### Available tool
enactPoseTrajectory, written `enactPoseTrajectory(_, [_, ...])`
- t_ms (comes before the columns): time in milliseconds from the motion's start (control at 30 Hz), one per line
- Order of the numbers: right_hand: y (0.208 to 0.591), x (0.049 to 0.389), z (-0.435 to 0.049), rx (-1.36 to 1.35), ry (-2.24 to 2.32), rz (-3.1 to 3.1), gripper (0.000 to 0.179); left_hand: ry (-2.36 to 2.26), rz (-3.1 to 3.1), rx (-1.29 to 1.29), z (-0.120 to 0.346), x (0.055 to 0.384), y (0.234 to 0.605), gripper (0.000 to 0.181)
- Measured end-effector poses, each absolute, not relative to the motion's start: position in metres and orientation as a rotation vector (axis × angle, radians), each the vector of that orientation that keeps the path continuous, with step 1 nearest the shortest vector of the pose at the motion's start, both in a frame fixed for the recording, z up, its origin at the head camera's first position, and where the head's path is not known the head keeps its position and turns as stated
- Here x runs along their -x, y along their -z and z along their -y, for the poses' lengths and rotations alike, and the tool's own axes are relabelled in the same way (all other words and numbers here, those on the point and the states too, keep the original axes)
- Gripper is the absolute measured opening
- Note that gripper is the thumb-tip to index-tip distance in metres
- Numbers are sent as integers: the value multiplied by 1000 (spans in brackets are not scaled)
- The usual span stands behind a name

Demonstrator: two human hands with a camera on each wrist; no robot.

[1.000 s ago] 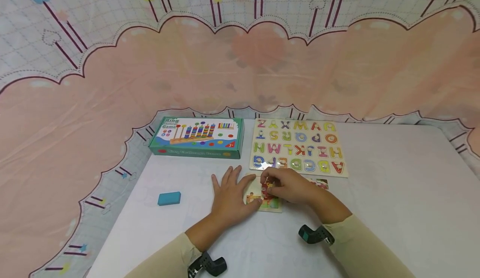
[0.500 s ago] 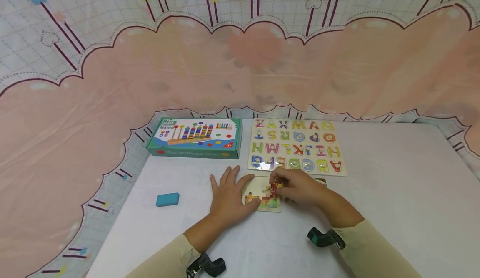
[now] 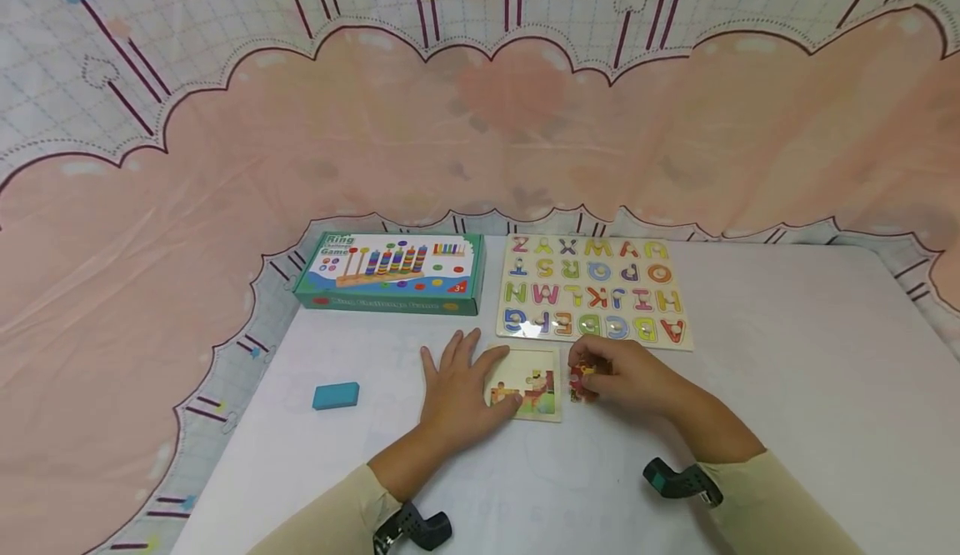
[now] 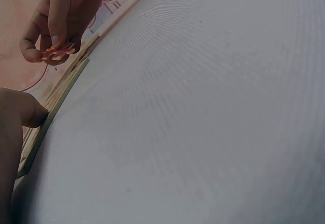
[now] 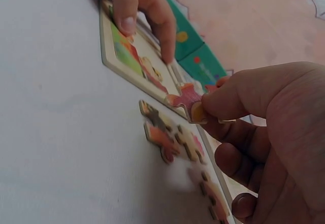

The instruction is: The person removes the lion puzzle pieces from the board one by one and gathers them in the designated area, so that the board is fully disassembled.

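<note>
My left hand (image 3: 461,392) rests with spread fingers at the left side of a small wooden puzzle tray (image 3: 520,363). Its thumb and index finger touch the tray. Some joined picture pieces (image 3: 538,387) lie along the tray's lower and right part, while pale wood shows in the upper part. Just right of the tray, my right hand (image 3: 633,378) pinches a red and yellow jigsaw piece (image 5: 187,101) between thumb and fingers, raised above the table. Below it in the right wrist view, several loose jigsaw pieces (image 5: 161,138) lie beside the tray.
Behind the tray lies an alphabet board (image 3: 592,292) with colored letters. A green ring game box (image 3: 390,276) sits at the back left. One blue block (image 3: 336,396) is on the white table (image 3: 787,388) to the left. A patterned cloth (image 3: 480,138) hangs behind.
My right hand has moved right, from over the tray to beside it, still pinching the jigsaw piece. More of the tray now shows. My left hand has stayed in place.
</note>
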State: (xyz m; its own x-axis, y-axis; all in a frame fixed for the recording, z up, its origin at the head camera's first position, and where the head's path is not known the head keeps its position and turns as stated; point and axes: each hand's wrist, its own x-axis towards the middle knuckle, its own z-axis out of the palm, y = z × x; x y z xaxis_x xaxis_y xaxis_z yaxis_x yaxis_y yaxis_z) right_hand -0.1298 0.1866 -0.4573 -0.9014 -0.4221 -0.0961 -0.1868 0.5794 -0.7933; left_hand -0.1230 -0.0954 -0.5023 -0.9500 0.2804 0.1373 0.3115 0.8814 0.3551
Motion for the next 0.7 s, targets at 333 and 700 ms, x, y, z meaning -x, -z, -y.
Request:
enactPoseTrajectory(333, [457,123,-206,511,1191,-2612,19,579,2981,467,95,122,498,73])
enactPoseTrajectory(700, [455,115,-223,491,1113,-2655,19,581,2995,468,94,121,494,73])
